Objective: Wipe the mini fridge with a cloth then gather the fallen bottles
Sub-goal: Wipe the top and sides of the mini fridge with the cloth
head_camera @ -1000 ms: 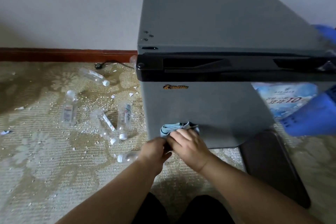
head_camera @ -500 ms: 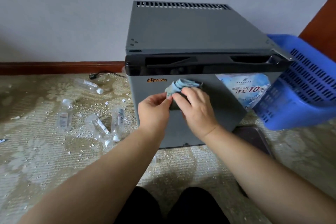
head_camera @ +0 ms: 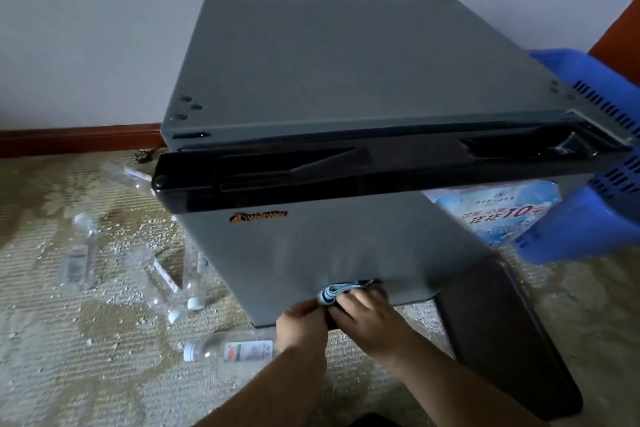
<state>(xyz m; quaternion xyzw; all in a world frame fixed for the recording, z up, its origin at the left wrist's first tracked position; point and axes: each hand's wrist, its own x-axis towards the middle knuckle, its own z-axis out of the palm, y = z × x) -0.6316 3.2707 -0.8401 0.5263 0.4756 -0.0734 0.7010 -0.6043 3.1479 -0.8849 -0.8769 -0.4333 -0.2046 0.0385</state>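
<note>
A grey mini fridge (head_camera: 346,87) with a black trim along the door's top stands on the carpet against the wall. A folded light-blue cloth (head_camera: 337,292) lies against the lower part of the fridge door. My left hand (head_camera: 302,324) pinches the cloth's left end and my right hand (head_camera: 369,317) grips it from the right, both pressing it to the door. Several clear plastic bottles lie on the carpet to the left: one near my left wrist (head_camera: 230,348), two side by side (head_camera: 166,282), one further left (head_camera: 80,255).
A blue slotted plastic basket (head_camera: 588,218) sits at the fridge's right side. A dark flat board (head_camera: 502,329) leans by the fridge's lower right corner. White crumbs litter the patterned carpet (head_camera: 69,357). A plug (head_camera: 143,154) lies by the red-brown skirting board (head_camera: 76,140).
Both hands have slid the cloth down the door from just under the logo to its lower edge. The view has moved closer to the fridge.
</note>
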